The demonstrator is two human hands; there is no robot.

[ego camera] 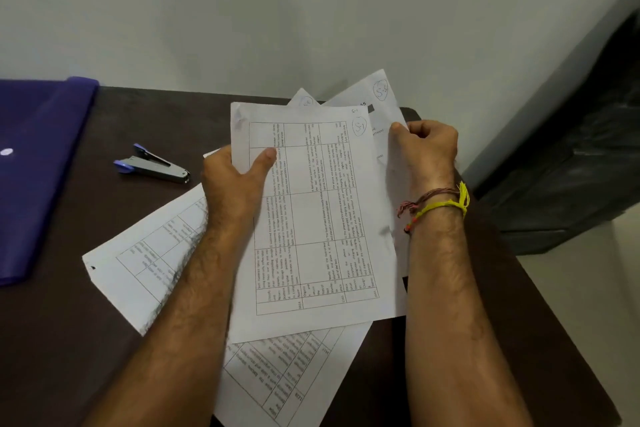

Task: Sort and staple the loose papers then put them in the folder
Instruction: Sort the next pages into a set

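A person holds a fanned sheaf of printed papers (pixel 311 218) above a dark brown table (pixel 86 340), the front sheet carrying a ruled table of text and a circled handwritten "S-1" in its top right corner. The left hand (pixel 235 177) grips the sheaf's left edge, thumb pressed across the front page and fingers hidden behind it. The right hand (pixel 424 149) pinches the right edge of the sheets behind, among them one marked with a circled "S-5" (pixel 380 91); threads of yellow and red (pixel 440 206) circle that wrist. More loose sheets (pixel 152 253) lie flat on the table beneath the forearms, overlapping at angles, one of them showing a small dark mark at its corner. A grey stapler with blue ends (pixel 152 166) rests on the table to the left of the hands, its jaws slightly apart. Further left lies a closed purple folder (pixel 38 163) with a white snap button; its contents cannot be seen. A pale wall (pixel 311 10) rises behind the table.
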